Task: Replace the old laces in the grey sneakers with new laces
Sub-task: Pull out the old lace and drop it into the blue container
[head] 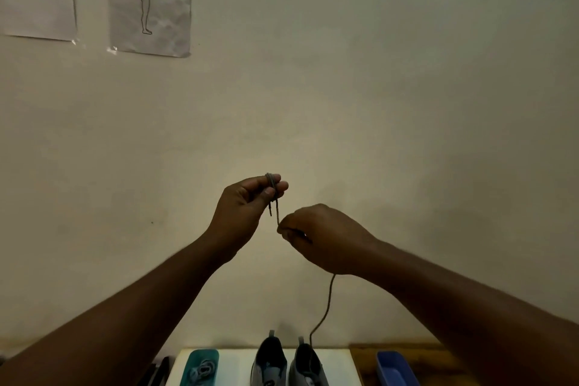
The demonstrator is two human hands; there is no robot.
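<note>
The left hand (250, 200) and right hand (316, 236) both pinch one grey lace (327, 301) (old, probably); the grey sneakers (289, 365) wait for new laces.

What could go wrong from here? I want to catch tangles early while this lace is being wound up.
The coil of lace sits only on the left hand's fingertips, so loops could slip off and unravel. The lace's tail hangs from the right hand down to the right sneaker; if it is caught there, a pull might tip or drag the shoe. The short free end by the thumb may also work loose.
</note>
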